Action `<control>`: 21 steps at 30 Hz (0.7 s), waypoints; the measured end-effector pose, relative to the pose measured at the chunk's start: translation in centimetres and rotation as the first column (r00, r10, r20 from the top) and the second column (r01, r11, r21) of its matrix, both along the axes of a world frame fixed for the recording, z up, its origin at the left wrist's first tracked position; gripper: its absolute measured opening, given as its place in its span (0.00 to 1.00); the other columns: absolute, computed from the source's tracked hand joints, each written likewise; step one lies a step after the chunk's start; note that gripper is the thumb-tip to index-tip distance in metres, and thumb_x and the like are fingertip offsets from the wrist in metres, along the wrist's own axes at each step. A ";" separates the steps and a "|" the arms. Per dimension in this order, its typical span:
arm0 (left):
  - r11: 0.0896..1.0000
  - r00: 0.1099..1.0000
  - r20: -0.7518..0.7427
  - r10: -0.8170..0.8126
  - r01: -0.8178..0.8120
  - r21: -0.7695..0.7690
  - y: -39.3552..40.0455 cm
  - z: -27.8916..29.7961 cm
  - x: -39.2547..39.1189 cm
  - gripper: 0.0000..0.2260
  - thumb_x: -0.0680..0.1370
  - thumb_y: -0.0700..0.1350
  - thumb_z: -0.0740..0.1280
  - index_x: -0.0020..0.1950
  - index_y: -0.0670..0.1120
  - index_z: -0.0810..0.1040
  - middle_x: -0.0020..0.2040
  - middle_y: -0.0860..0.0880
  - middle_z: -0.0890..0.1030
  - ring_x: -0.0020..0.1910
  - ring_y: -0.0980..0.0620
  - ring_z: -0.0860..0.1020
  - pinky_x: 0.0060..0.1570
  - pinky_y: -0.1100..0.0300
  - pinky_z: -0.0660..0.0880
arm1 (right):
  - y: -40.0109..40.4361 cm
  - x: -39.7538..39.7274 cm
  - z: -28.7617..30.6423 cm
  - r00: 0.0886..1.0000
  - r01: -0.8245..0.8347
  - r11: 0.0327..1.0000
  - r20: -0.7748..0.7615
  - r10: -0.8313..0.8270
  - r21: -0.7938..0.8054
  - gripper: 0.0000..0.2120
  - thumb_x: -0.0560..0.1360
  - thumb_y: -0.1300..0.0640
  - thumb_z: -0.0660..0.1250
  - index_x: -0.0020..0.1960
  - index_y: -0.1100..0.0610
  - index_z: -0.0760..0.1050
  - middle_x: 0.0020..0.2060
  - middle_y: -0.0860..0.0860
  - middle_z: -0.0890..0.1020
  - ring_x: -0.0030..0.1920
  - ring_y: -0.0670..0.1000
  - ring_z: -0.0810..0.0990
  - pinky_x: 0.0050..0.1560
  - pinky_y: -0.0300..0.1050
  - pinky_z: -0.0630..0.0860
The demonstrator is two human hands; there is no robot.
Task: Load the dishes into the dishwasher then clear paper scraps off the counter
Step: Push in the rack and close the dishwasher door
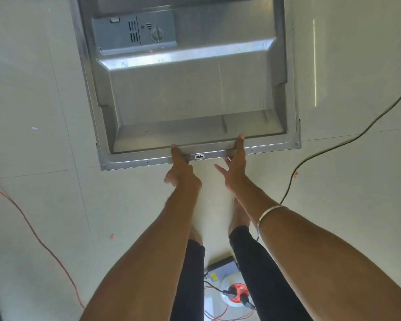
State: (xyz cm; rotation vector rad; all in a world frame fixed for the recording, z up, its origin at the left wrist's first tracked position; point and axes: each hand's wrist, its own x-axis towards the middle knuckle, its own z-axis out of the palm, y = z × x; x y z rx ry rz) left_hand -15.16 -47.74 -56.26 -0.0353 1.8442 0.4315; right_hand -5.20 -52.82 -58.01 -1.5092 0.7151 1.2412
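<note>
Left hand (pixel 182 169), right hand (pixel 235 167) touch door (pixel 195 93); cable (pixel 333 149) beside.

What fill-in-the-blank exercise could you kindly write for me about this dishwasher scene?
1. The left hand and the right hand both touch the near edge of the open dishwasher ____.
2. A metal bangle sits on the ____ wrist.
3. The cable lying on the floor on the person's right is ____.
Missing words: door; right; black.
</note>
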 end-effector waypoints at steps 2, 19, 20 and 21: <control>0.984 0.967 0.187 0.172 -0.176 0.004 0.6 -0.6 0.4 0.18 0.73 0.58 0.73 0.51 0.46 0.74 0.56 0.43 0.79 0.58 0.43 0.79 0.62 0.50 0.76 | 0.3 -0.4 -0.6 0.996 0.091 0.996 0.006 -0.091 0.006 0.29 0.76 0.36 0.64 0.72 0.47 0.67 0.71 0.51 0.70 0.71 0.55 0.68 0.66 0.60 0.72; 0.992 0.944 0.329 0.004 -0.045 0.118 0.5 2.4 -2.0 0.18 0.71 0.54 0.76 0.55 0.47 0.77 0.55 0.41 0.78 0.58 0.42 0.80 0.61 0.47 0.78 | 0.9 -0.1 4.1 0.994 0.100 0.993 0.040 -0.098 -0.061 0.28 0.71 0.37 0.69 0.63 0.54 0.73 0.56 0.54 0.81 0.56 0.53 0.81 0.58 0.53 0.80; 0.991 0.950 0.312 -0.013 -0.030 0.130 0.3 3.4 -1.9 0.18 0.71 0.55 0.75 0.55 0.47 0.77 0.56 0.40 0.79 0.60 0.42 0.80 0.61 0.47 0.77 | 0.9 -0.1 5.1 0.995 0.086 0.994 0.054 -0.083 -0.067 0.27 0.71 0.36 0.69 0.62 0.53 0.74 0.55 0.54 0.81 0.55 0.53 0.81 0.58 0.54 0.80; 0.989 0.957 0.290 -0.022 -0.021 0.144 0.2 4.5 -1.8 0.19 0.72 0.57 0.75 0.54 0.47 0.77 0.58 0.40 0.80 0.60 0.42 0.80 0.61 0.47 0.78 | 0.9 -0.3 6.4 0.995 0.076 0.994 0.070 -0.070 -0.075 0.25 0.71 0.35 0.69 0.59 0.53 0.74 0.54 0.53 0.82 0.54 0.53 0.81 0.59 0.54 0.79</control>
